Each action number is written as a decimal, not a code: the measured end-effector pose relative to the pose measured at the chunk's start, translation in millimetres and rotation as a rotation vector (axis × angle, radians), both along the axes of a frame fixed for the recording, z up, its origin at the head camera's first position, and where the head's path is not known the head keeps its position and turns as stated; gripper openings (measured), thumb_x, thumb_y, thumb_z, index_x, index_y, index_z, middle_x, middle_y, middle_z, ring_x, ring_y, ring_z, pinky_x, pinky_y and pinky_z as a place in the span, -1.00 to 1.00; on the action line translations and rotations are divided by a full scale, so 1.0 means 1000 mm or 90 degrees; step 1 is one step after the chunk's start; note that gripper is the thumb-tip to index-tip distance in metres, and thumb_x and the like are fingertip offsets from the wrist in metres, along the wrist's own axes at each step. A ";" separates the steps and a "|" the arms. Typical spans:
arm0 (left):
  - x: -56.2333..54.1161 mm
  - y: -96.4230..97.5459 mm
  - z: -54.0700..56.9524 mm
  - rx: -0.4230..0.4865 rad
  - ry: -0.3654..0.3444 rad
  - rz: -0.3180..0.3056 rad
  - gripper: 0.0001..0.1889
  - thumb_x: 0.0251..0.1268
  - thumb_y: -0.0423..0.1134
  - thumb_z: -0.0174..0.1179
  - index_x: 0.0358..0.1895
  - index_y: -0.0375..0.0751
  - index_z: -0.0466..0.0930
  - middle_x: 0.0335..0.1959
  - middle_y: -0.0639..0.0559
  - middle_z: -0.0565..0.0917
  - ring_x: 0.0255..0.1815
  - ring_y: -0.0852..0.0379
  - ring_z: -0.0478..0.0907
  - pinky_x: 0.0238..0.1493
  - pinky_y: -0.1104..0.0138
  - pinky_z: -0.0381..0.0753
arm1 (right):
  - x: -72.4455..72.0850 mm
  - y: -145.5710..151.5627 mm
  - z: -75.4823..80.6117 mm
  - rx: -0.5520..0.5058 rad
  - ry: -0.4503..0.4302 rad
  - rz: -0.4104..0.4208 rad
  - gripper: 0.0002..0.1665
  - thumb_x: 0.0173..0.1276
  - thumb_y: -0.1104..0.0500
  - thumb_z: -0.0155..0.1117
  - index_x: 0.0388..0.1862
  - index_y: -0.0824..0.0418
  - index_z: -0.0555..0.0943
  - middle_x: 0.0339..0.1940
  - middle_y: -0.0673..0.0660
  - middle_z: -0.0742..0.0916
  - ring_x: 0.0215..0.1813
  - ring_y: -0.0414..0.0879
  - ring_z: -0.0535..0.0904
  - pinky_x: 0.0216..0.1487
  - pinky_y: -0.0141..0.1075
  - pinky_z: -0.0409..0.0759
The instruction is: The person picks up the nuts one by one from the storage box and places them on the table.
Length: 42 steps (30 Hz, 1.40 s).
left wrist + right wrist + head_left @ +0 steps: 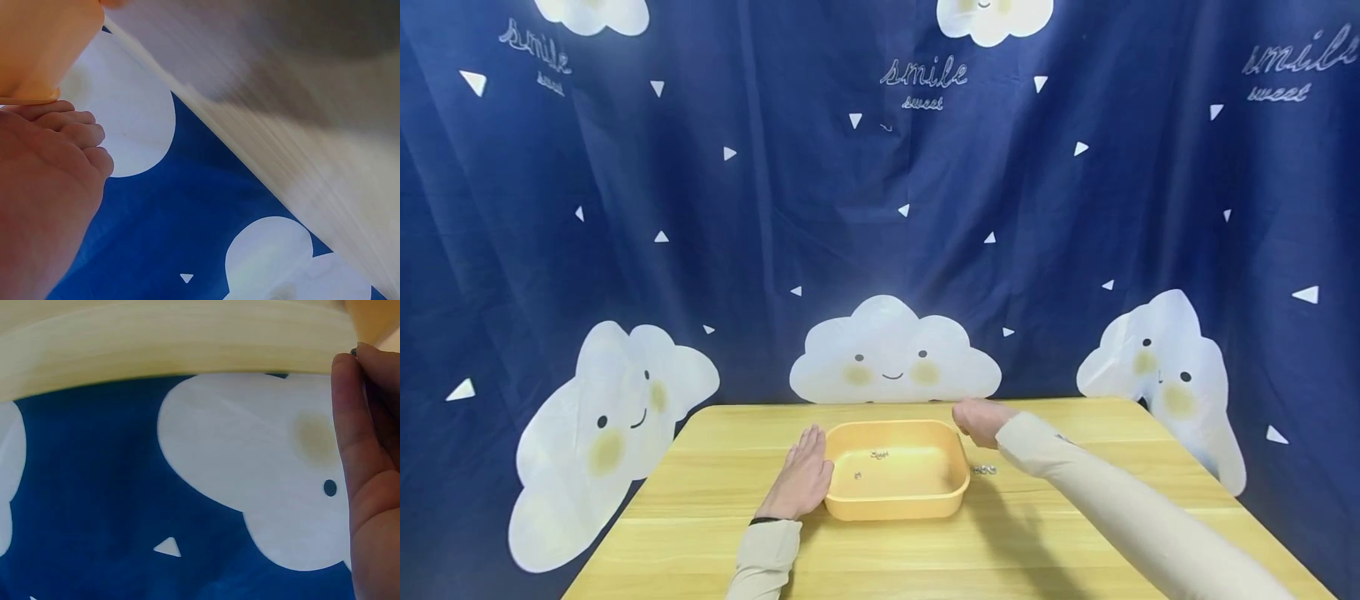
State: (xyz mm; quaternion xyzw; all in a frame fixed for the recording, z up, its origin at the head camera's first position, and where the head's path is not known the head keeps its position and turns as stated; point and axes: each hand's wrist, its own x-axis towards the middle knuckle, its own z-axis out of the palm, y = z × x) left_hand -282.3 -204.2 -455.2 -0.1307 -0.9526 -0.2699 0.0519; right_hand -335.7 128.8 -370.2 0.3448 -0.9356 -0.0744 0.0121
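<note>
A yellow plastic basin (898,510) sits on the wooden table, with several small shiny metal pieces (878,455) on its floor. My left hand (797,479) lies along the basin's left side, fingers straight and touching its wall. At the basin's right rim is my right hand (983,422); thumb and forefinger pinch a tiny dark metal piece (354,352), seen in the right wrist view. Its exact kind is too small to tell. More small metal pieces (985,470) lie on the table just right of the basin, below the right hand.
The light wooden table (700,533) extends on both sides of the basin and toward me. Behind it hangs a dark blue curtain (820,217) printed with white clouds and triangles. The right forearm crosses over the table's right part.
</note>
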 end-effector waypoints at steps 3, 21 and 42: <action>0.000 -0.001 -0.001 -0.007 -0.004 -0.001 -0.39 0.63 -0.26 -0.23 0.56 -0.62 0.06 0.66 -0.46 0.01 0.72 -0.37 -0.10 0.70 -0.23 -0.10 | 0.000 0.007 0.000 -0.008 -0.025 -0.034 -0.46 -0.05 0.63 0.13 -0.78 0.02 0.26 -0.75 -0.12 0.34 -0.64 -0.26 0.18 -0.62 -0.47 0.11; 0.000 0.002 -0.001 -0.006 -0.024 -0.015 -0.39 0.64 -0.26 -0.26 0.58 -0.61 0.00 0.67 -0.46 -0.04 0.73 -0.36 -0.15 0.70 -0.23 -0.14 | 0.004 0.055 -0.024 -0.080 -0.062 -0.054 -0.43 -0.07 0.66 0.07 -0.83 0.01 0.26 -0.76 -0.16 0.30 -0.62 -0.26 0.18 -0.59 -0.49 0.14; -0.007 -0.002 0.005 -0.002 -0.034 -0.019 -0.35 0.61 -0.24 -0.31 0.59 -0.60 -0.07 0.69 -0.45 -0.11 0.73 -0.36 -0.21 0.70 -0.24 -0.18 | 0.002 0.084 -0.075 -0.225 -0.071 -0.035 -0.57 0.04 0.54 0.27 -0.79 0.10 0.49 -0.72 -0.15 0.54 -0.58 -0.34 0.33 -0.53 -0.52 0.33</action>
